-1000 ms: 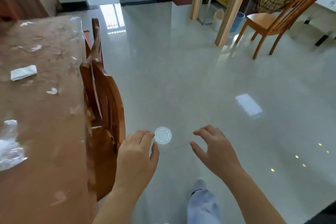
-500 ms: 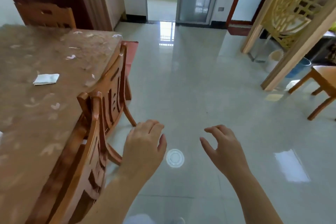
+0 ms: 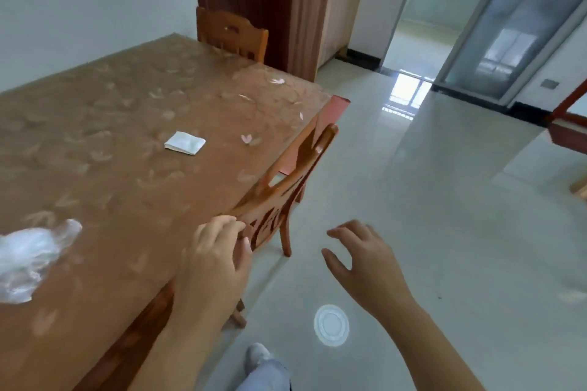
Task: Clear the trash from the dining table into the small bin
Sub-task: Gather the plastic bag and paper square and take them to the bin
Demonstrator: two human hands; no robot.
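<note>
While both hands hang open, empty: left hand over table edge; right hand above floor.

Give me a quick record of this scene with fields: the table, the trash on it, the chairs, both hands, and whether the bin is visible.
table: brown patterned dining table
trash on table: folded white napkin near the middle; crumpled clear plastic at the near left edge
chairs: one wooden chair tucked in at the table's right side; another chair at the far end
left hand: empty, near the chair back
right hand: empty, open, over the floor
bin: not in view
</note>
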